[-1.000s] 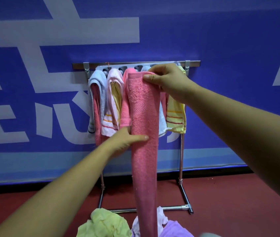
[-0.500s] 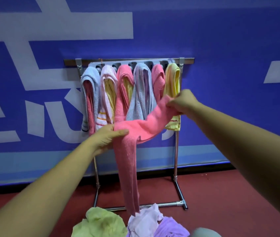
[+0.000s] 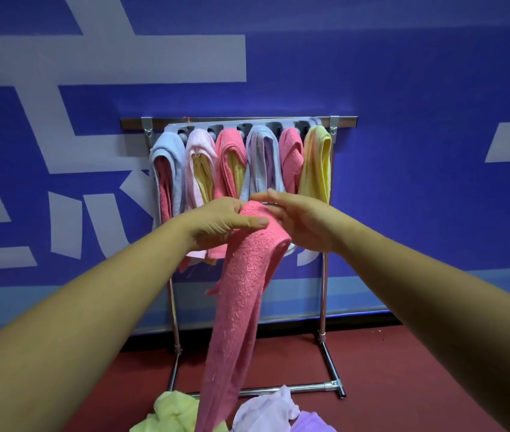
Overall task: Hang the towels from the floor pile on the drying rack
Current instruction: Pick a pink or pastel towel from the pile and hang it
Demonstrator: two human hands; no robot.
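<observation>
A person's left hand (image 3: 222,224) grips the folded top of a pink towel (image 3: 247,275) at the centre of the scene, with the thumb lying across the fold and the fingers curled round behind it. The right hand (image 3: 305,222), at 3 o'clock of that fold, is released: its fingers (image 3: 266,197) are straight and lie against the towel's far edge without closing on it. The towel hangs in a long strip towards 6 o'clock, and its lower end reaches the floor pile (image 3: 266,411). There a green towel (image 3: 175,413) lies at 9 o'clock of the strip, and pale and lilac ones at 3 o'clock. At 12 o'clock of the hands stands the drying rack (image 3: 323,300), a metal frame on the red floor (image 3: 403,385). It already carries a row of six hung towels (image 3: 259,157) in blue, pink, lilac and yellow. Behind it runs a blue wall (image 3: 403,88) with white lettering.
</observation>
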